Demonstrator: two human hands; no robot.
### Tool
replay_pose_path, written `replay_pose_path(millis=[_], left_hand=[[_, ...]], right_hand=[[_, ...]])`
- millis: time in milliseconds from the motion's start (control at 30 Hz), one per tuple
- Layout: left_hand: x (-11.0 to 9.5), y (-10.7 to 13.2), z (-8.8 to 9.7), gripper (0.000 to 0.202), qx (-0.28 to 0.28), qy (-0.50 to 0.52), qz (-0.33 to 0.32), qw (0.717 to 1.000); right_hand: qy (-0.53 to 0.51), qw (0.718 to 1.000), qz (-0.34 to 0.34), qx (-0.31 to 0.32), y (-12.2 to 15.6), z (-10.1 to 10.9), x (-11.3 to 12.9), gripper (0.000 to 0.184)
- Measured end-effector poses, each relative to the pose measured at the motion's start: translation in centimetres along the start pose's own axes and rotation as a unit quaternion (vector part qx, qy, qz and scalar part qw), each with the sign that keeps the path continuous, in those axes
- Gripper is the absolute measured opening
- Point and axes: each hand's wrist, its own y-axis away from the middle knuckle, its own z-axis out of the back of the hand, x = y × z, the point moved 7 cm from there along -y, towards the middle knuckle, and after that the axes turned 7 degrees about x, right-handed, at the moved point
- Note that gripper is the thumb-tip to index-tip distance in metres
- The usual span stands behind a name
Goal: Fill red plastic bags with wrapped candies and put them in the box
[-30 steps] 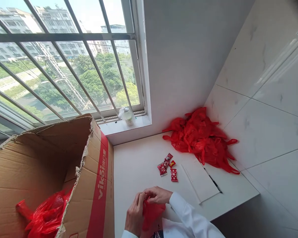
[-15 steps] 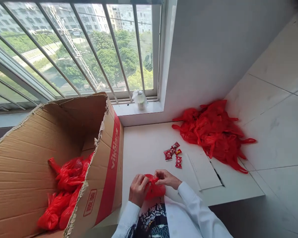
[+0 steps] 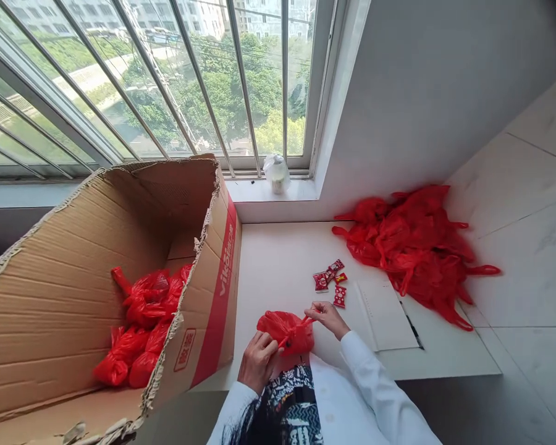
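A filled red plastic bag (image 3: 285, 326) rests at the table's front edge, close to my body. My left hand (image 3: 258, 358) pinches it on its near left side. On the right, my right hand (image 3: 327, 316) grips a twisted end of the same bag and pulls it out to the side. What the bag holds is mostly hidden; a dark spot shows through the film. Several small wrapped candies (image 3: 330, 277), red and one yellowish, lie on the table just beyond my right hand.
A large open cardboard box (image 3: 213, 296) with several knotted red bags (image 3: 143, 327) inside stands at left. A heap of red bags (image 3: 412, 247) lies against the wall at right. Near it are a white notebook (image 3: 389, 315) and a black pen (image 3: 412, 324). A wrapped container (image 3: 277, 174) sits on the windowsill.
My hands have moved apart, the right one drawing the bag's end outward to the right. More of the bag now shows between them. The view has shifted slightly.
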Motion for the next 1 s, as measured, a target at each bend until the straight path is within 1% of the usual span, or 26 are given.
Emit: replay_pose_path(millis=[67,100,167,233,300,333,367,400,467,500,533,567,600,633,667,700,733,767,800,833,900,933,1000], left_hand=[[1.1,1.6,-1.3,0.032,0.036,0.024,0.022,0.999],[1.7,2.4,-1.9,0.033,0.048,0.037,0.044,0.997],[3.2,4.0,-3.0,0.035,0.063,0.059,0.108,0.99],[4.3,5.3,-3.7,0.034,0.077,0.076,0.172,0.979],[4.8,6.1,-4.0,0.028,0.095,0.083,0.215,0.968],[4.9,6.3,-4.1,0.024,0.111,0.083,0.233,0.963],[5.0,6.3,-4.1,0.02,0.132,0.079,0.25,0.956],[5.0,6.2,-4.1,0.018,0.16,0.073,0.265,0.948],[5.0,5.8,-4.2,0.016,0.214,0.062,0.285,0.932],[5.0,5.6,-4.2,0.015,0.232,0.06,0.289,0.927],[5.0,5.4,-4.1,0.014,0.24,0.059,0.293,0.924],[5.0,5.3,-4.0,0.014,0.242,0.06,0.297,0.922],[5.1,5.3,-3.9,0.016,0.238,0.062,0.302,0.921],[5.3,5.6,-3.8,0.018,0.23,0.065,0.309,0.921],[5.4,6.1,-3.9,0.02,0.225,0.07,0.314,0.92],[5.7,6.8,-4.0,0.022,0.224,0.077,0.322,0.917],[6.1,7.7,-4.3,0.023,0.227,0.085,0.334,0.911],[6.6,8.8,-4.7,0.024,0.236,0.092,0.35,0.902],[7.1,10.1,-5.2,0.025,0.248,0.098,0.37,0.89],[7.7,11.4,-5.7,0.026,0.261,0.102,0.391,0.877],[8.9,13.9,-6.5,0.022,0.288,0.11,0.429,0.849],[9.4,14.9,-6.9,0.019,0.3,0.117,0.441,0.838],[10.2,16.5,-7.1,0.013,0.314,0.142,0.446,0.826]], right_hand=[[0.057,0.998,-0.018,-0.033,-0.4,1.2,-1.8,0.041],[0.077,0.995,-0.027,-0.048,-0.5,1.5,-2.7,0.042],[0.121,0.989,-0.044,-0.077,-0.5,1.6,-3.9,0.042],[0.159,0.981,-0.053,-0.098,0.1,1.0,-4.3,0.037],[0.205,0.972,-0.039,-0.11,0.9,-0.1,-3.4,0.029],[0.236,0.966,-0.019,-0.101,1.4,-0.9,-2.5,0.03],[0.274,0.959,0.007,-0.077,1.8,-2.0,-1.4,0.035],[0.317,0.947,0.036,-0.037,2.2,-3.4,-0.4,0.045],[0.404,0.909,0.077,0.068,2.9,-6.8,0.8,0.068],[0.441,0.886,0.075,0.12,3.1,-8.5,0.8,0.077],[0.474,0.864,0.061,0.162,3.2,-9.9,0.5,0.079],[0.501,0.843,0.038,0.191,3.2,-11.0,0.0,0.074],[0.519,0.83,0.013,0.205,2.9,-11.7,-0.5,0.064],[0.525,0.826,-0.007,0.205,2.5,-12.0,-0.8,0.055],[0.518,0.833,-0.019,0.193,2.0,-11.8,-0.6,0.048],[0.5,0.849,-0.021,0.173,1.4,-11.2,0.1,0.046],[0.471,0.869,-0.014,0.148,0.7,-10.3,1.3,0.043],[0.435,0.892,0.001,0.124,0.2,-9.2,3.0,0.039],[0.395,0.912,0.022,0.109,-0.3,-8.0,5.3,0.034],[0.353,0.929,0.054,0.099,-0.6,-6.8,8.2,0.028],[0.261,0.952,0.123,0.105,-0.6,-5.2,15.1,0.018],[0.215,0.96,0.149,0.104,-0.5,-4.6,18.9,0.017],[0.141,0.962,0.203,0.116,-0.4,-4.6,26.7,0.019]])
